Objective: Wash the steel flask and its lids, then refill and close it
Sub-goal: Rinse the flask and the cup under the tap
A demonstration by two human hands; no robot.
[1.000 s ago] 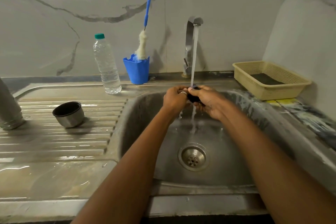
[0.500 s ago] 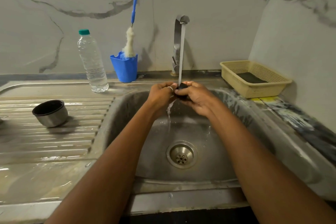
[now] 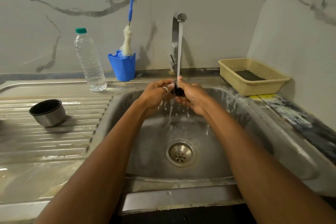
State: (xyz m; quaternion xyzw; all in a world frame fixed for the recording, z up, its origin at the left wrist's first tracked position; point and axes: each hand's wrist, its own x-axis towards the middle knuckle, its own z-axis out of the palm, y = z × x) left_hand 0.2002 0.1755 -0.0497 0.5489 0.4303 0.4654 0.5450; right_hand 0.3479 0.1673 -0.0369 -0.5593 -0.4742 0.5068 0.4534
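Your hands meet over the sink (image 3: pixel 236 107), near its back rim, under the tap (image 3: pixel 177 42) stream. Your left hand (image 3: pixel 154 94) and right hand (image 3: pixel 192 96) both close around a small black lid (image 3: pixel 178 90), mostly hidden by fingers. The basin below them is open down to the drain (image 3: pixel 181 153). On the ribbed worktop (image 3: pixel 45 142) to the left, well apart, a steel cup lid (image 3: pixel 47 112) sits mouth up, black inside.

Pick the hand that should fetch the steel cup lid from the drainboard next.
Left. The steel cup lid sits on the left hand's side; the right hand grips the small black lid.
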